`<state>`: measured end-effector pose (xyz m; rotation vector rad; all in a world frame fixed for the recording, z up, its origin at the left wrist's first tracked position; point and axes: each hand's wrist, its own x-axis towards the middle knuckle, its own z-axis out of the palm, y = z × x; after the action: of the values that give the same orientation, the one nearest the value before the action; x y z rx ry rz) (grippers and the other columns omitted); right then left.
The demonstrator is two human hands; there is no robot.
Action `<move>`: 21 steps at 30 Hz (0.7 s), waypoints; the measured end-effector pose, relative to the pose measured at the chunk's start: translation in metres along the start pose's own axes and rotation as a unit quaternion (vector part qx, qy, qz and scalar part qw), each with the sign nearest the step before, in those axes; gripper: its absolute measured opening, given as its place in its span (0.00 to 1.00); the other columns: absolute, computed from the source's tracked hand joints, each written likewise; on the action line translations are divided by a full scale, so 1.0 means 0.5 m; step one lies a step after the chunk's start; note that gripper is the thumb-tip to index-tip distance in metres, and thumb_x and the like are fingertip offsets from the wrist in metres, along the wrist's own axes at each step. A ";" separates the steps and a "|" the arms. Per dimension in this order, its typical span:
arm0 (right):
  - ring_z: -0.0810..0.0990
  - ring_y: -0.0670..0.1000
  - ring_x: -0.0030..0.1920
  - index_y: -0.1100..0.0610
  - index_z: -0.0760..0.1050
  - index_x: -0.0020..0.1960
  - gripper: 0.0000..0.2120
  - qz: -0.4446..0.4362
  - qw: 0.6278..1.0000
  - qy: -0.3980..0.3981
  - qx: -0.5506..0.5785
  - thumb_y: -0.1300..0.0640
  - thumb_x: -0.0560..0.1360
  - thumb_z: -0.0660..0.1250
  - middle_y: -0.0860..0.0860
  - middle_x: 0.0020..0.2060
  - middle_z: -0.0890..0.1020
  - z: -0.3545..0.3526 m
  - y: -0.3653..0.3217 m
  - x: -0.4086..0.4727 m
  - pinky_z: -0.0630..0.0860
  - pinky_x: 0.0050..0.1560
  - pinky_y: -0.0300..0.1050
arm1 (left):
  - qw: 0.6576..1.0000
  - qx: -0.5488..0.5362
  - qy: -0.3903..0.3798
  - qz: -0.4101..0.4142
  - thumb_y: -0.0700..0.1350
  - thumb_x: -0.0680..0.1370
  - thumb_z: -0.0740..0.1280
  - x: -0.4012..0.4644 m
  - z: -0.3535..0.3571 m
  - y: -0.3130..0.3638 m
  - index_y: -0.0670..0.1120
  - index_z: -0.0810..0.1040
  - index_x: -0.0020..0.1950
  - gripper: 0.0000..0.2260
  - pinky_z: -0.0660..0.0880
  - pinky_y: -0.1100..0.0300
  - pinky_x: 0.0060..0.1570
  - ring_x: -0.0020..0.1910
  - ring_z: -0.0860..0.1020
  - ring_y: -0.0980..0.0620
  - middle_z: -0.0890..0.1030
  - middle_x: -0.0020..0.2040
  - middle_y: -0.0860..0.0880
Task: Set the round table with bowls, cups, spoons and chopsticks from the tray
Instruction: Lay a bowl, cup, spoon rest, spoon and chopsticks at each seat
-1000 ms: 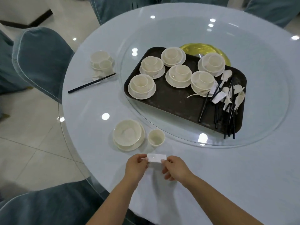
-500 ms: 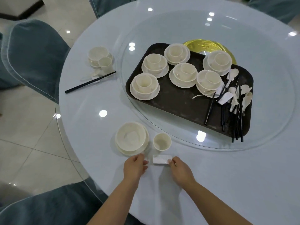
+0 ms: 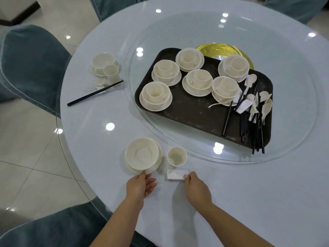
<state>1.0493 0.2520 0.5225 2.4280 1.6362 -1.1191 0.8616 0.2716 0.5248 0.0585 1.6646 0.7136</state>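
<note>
Fingers of the right hand [image 3: 195,188] pinch the right end of a small white rectangular rest [image 3: 177,174], which lies flat on the surface [image 3: 249,193] just below the cup [image 3: 177,156]. The left hand [image 3: 139,187] is spread loose, its fingers touching the near rim of the bowl [image 3: 141,153], which sits on a saucer left of the cup. Beyond, on the glass turntable [image 3: 293,86], the dark tray [image 3: 192,111] carries six bowl-and-cup sets, spoons [image 3: 266,108] and black chopsticks [image 3: 258,136]. A completed setting [image 3: 105,65] stands at far left.
</note>
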 end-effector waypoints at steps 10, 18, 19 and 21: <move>0.70 0.48 0.32 0.53 0.60 0.48 0.12 -0.035 0.995 0.035 -0.090 0.49 0.84 0.44 0.46 0.34 0.73 0.014 0.004 -0.012 0.63 0.30 0.44 | 0.996 0.072 0.043 0.021 0.44 0.80 0.61 -0.027 -0.014 -0.035 0.39 0.80 0.47 0.11 0.79 0.55 0.38 0.37 0.82 0.45 0.85 0.40 0.41; 0.74 0.50 0.38 0.56 0.69 0.53 0.20 -0.063 0.995 -0.007 -0.080 0.45 0.84 0.45 0.51 0.43 0.80 -0.007 0.029 -0.007 0.68 0.37 0.45 | 0.962 0.234 0.011 0.138 0.46 0.79 0.64 -0.065 0.022 -0.070 0.42 0.80 0.43 0.10 0.80 0.55 0.42 0.39 0.82 0.48 0.84 0.41 0.45; 0.74 0.50 0.38 0.55 0.69 0.52 0.19 -0.072 0.994 -0.006 -0.080 0.45 0.84 0.45 0.50 0.40 0.79 -0.016 0.038 -0.007 0.67 0.35 0.44 | 0.956 0.250 0.010 0.153 0.46 0.79 0.64 -0.070 0.032 -0.070 0.42 0.80 0.42 0.10 0.81 0.52 0.46 0.39 0.82 0.48 0.83 0.40 0.45; 0.74 0.50 0.36 0.54 0.68 0.47 0.17 -0.081 0.993 0.017 -0.079 0.46 0.83 0.47 0.47 0.34 0.74 -0.046 0.063 -0.002 0.64 0.31 0.43 | 0.943 0.279 -0.001 0.180 0.45 0.79 0.64 -0.085 0.054 -0.071 0.42 0.79 0.41 0.10 0.81 0.49 0.47 0.39 0.82 0.47 0.83 0.38 0.47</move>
<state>1.0874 0.2456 0.5287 2.2633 1.8835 -0.9294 0.9085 0.2365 0.5438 0.7824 1.8300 0.4826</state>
